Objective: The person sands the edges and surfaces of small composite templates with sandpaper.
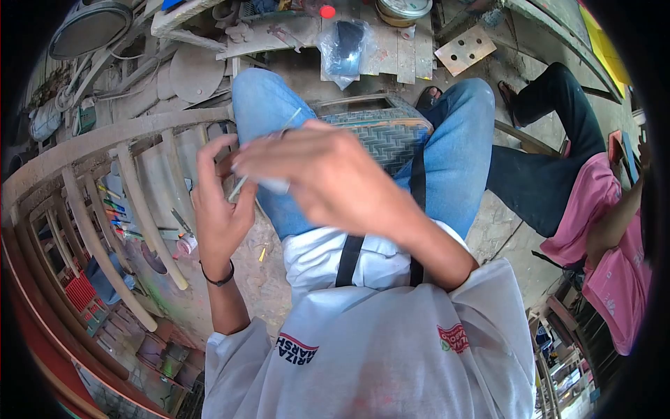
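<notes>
My left hand (222,197) is closed, thumb and fingers pinching a thin pale stick (239,188) over my left thigh. A similar thin pale length (293,116) shows beyond my right hand; it may be the same stick, since the middle is covered. My right hand (314,174) reaches across it, smeared by motion, its fingers beside those of my left hand. Something small and whitish (276,186) peeks out below the right palm, too blurred to name. Whether the right fingers grip anything is hidden.
A slatted wooden piece (125,202) curves along the left. Ahead, a low wooden bench (279,38) carries a plastic-wrapped dark item (347,49) and a lidded tub (405,8). A board with holes (465,51) lies nearby. Another person in pink (593,216) sits at right.
</notes>
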{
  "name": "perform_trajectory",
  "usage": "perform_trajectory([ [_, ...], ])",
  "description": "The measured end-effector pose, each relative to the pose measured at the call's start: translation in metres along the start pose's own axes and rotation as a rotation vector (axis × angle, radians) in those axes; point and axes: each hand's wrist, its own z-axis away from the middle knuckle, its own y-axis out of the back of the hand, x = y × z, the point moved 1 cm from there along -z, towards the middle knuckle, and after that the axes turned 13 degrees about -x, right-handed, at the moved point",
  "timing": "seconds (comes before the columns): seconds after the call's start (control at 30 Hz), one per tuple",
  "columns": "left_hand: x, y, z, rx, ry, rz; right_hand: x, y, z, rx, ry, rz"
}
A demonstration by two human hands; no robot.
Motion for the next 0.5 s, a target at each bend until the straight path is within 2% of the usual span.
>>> perform_trajectory([
  [0.03, -0.001, 0.002, -0.002, 0.05, -0.094, -0.102, -0.008, -0.001, -0.001, -0.015, 0.011, -0.031],
  [0.13, 0.004, 0.001, 0.0, 0.043, -0.029, -0.07, 0.058, -0.005, 0.005, 0.066, -0.05, 0.066],
  [0.17, 0.005, 0.0, -0.001, 0.032, 0.006, -0.007, 0.086, -0.002, 0.011, 0.102, -0.108, 0.148],
  [0.23, -0.004, 0.007, 0.001, 0.028, -0.023, -0.04, 0.099, 0.006, 0.016, 0.199, -0.293, 0.222],
  [0.27, -0.008, 0.009, -0.001, 0.03, -0.053, -0.073, 0.104, 0.003, 0.016, 0.199, -0.286, 0.228],
  [0.33, -0.001, 0.009, -0.003, 0.08, -0.022, 0.03, 0.08, -0.011, 0.008, 0.386, -0.089, 0.142],
  [0.37, 0.001, 0.009, -0.006, 0.137, -0.013, 0.126, 0.076, -0.019, 0.006, 0.386, -0.087, 0.141],
  [0.43, 0.002, 0.009, -0.01, 0.179, -0.01, 0.131, 0.075, -0.037, 0.0, 0.312, -0.064, 0.119],
  [0.5, -0.001, 0.012, -0.009, 0.219, -0.006, 0.135, 0.08, -0.047, -0.004, 0.341, -0.021, 0.093],
])
